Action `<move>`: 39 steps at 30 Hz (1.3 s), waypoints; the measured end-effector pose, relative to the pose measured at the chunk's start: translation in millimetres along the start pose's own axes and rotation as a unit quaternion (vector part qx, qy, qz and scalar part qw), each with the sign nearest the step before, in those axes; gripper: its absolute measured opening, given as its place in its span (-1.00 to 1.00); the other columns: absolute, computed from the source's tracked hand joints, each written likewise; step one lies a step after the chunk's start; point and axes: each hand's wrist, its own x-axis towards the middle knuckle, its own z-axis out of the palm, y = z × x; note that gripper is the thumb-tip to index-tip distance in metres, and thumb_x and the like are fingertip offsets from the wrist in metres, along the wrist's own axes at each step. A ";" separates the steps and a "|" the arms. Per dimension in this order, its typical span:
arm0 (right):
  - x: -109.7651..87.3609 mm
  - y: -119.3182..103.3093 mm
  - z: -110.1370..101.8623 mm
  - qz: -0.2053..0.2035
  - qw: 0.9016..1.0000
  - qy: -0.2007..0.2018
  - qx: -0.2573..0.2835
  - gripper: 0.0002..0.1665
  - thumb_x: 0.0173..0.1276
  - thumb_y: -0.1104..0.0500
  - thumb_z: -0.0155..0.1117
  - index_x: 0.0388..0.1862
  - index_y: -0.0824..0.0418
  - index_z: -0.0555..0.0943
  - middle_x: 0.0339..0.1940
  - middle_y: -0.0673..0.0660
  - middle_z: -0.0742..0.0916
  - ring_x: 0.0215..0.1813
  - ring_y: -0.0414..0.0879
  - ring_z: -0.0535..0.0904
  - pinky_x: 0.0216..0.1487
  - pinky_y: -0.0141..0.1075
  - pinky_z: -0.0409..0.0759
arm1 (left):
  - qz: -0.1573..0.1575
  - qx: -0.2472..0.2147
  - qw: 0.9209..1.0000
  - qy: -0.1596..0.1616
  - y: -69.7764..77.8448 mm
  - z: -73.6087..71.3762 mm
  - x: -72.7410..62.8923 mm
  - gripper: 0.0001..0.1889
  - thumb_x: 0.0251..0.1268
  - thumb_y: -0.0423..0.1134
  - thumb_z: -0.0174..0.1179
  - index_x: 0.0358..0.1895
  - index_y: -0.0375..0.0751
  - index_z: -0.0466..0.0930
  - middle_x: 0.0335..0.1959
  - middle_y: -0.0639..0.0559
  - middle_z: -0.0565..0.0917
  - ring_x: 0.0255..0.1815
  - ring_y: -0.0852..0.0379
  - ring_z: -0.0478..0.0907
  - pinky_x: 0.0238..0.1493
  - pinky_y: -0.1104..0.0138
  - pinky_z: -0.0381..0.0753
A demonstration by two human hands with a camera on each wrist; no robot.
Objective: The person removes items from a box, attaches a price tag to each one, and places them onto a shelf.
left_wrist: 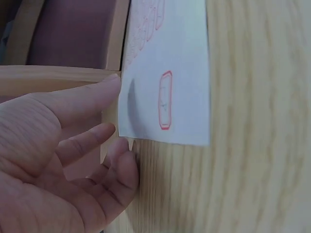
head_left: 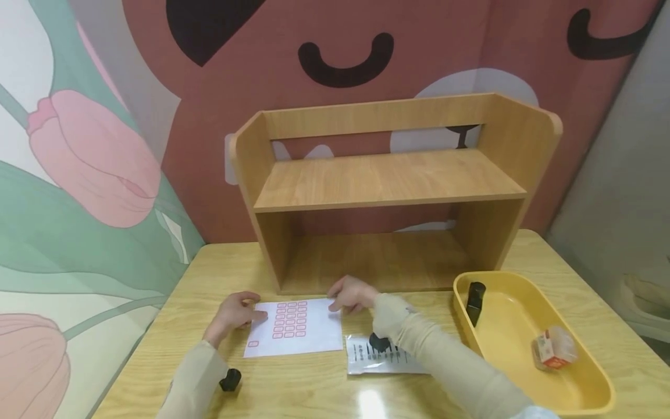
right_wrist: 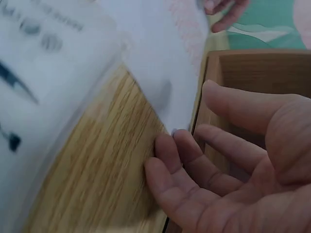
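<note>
The step in hand appears to be steadying the white sheet (head_left: 321, 334) on the bench (head_left: 303, 387). The sheet lies between the two hands, directly in front of the wooden shelf unit (head_left: 389, 174).

The left hand (head_left: 235, 314) is relaxed at the sheet's left edge, a digit over the paper. The right hand (head_left: 353, 295) touches the far right corner, fingers loosely bent, thumb apart; neither hand shows a pinch.

For best results, light, even pressure should be applied at both sides; pulling the hands apart could strain or crease the paper. Digits should remain clear of the print. The right forearm should be kept off the silver packet (head_left: 366, 365), which lies beneath it, just beside the sheet.

The sheet is thin and rectangular. Small red frames (head_left: 289, 320) form three columns nearer the left hand; one lone frame (head_left: 253, 343) occupies the near left corner.
</note>
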 end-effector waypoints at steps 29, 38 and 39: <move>2.1 -7.7 13.9 -0.053 0.974 0.046 -0.216 -0.64 -0.10 0.31 0.58 -0.43 0.17 0.52 -0.47 0.02 0.55 -0.36 -0.11 0.43 -0.32 -0.31 0.46 | 0.029 -0.016 0.999 0.012 0.3 2.8 -4.9 -0.73 0.13 -0.40 0.31 -0.10 -0.38 0.53 -0.49 -0.07 0.53 -0.53 0.11 0.45 -0.53 0.32 0.50; 1.4 -6.7 14.2 -0.065 0.977 0.048 -0.200 -0.63 -0.11 0.30 0.55 -0.36 0.20 0.54 -0.44 0.01 0.55 -0.35 -0.11 0.42 -0.32 -0.32 0.44 | 0.035 -0.104 0.994 0.005 -11.5 0.3 -7.3 -0.74 0.18 -0.45 0.28 -0.08 -0.39 0.51 -0.39 -0.10 0.63 -0.43 0.10 0.55 -0.44 0.32 0.57; 1.1 -6.8 13.5 -0.066 0.978 0.049 -0.194 -0.63 -0.11 0.30 0.55 -0.35 0.20 0.54 -0.43 0.02 0.55 -0.35 -0.10 0.43 -0.30 -0.31 0.45 | 0.037 -0.111 0.993 0.005 -12.1 -0.8 -7.2 -0.74 0.18 -0.45 0.28 -0.07 -0.39 0.50 -0.39 -0.10 0.63 -0.43 0.10 0.56 -0.44 0.31 0.58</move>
